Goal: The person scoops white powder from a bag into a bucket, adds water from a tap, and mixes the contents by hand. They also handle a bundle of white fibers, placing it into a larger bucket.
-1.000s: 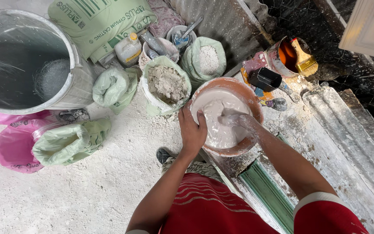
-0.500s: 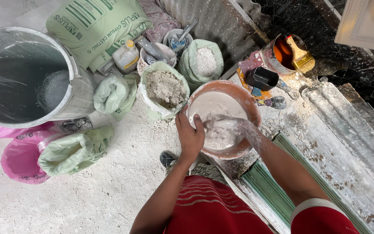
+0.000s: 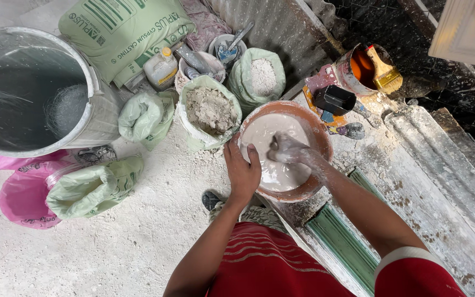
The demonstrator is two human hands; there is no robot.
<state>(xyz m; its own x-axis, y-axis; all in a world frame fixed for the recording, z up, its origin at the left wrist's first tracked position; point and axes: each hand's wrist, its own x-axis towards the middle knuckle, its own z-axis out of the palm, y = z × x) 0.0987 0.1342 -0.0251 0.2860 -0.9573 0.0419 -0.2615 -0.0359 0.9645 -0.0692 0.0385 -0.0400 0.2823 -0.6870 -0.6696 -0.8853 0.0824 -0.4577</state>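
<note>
Bowl: a round terracotta-coloured mixing bowl point(image 3: 321, 144) sits low in front of the person, between the sacks and the corrugated sheet point(image 3: 441, 181), and holds pale wet plaster point(image 3: 273, 135).
Left hand: the left hand point(image 3: 243, 170) grips the near-left rim of the bowl, thumb hooked over the edge onto the inside, fingers wrapped down the outer wall; the grip is pressed onto the rim.
Right hand: the right hand point(image 3: 291, 153) is sunk in the wet mix near the bowl's middle, coated white to the wrist; fingers are curled loosely in the plaster, and whether they pinch anything cannot be told.
Bowl relative to the hands: the rim lies under the left palm, and the mix surrounds the right hand's fingers; the two hands are near each other, apart.
Open sack, grey powder: a green sack of grey lumpy powder point(image 3: 210, 113) stands just beside the bowl's left edge.
Open sack, white powder: a green sack of white powder point(image 3: 260, 77) stands just behind the bowl.
Large bucket: a white bucket point(image 3: 97, 118) with water stands far left.
Closed bags: two knotted green bags point(image 3: 92, 187) lie near the bucket.
Tin and brush: a tin of orange liquid point(image 3: 361, 69) with a yellow brush point(image 3: 385, 74) stands beyond the bowl, right.
</note>
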